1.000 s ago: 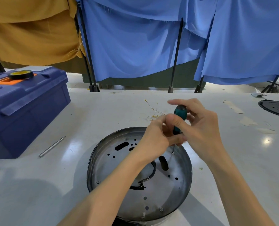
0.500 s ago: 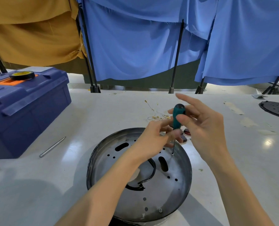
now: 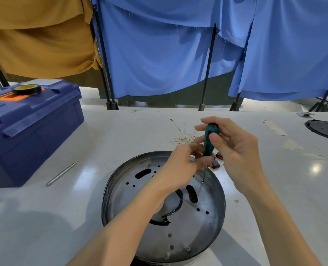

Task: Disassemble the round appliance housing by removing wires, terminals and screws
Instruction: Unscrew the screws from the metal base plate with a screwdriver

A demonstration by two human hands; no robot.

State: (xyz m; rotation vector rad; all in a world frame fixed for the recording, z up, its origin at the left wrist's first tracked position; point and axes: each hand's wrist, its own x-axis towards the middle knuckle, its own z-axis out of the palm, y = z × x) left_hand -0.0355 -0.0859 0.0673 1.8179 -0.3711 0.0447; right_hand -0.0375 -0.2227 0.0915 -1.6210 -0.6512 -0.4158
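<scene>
Partly hidden screwdriver (image 3: pixel 210 137), blurred left hand (image 3: pixel 184 162) (grip unclear), housing (image 3: pixel 197 227) partly covered.

We see a round housing (image 3: pixel 197 227) of thin sheet metal, grey with a dull, smudged sheen, and a screwdriver (image 3: pixel 210 130) with a teal plastic handle and a slim metal shaft. The white table (image 3: pixel 82 208) is smooth and glossy, mirroring the lights, and the rod (image 3: pixel 61 173) on it is satin metal. The toolbox (image 3: pixel 34 131) is moulded blue plastic, the tape roll (image 3: pixel 26 89) on its lid shiny black, and the blue curtains (image 3: pixel 159 54) and mustard cloth (image 3: pixel 34 45) behind are soft, matt fabric.
</scene>
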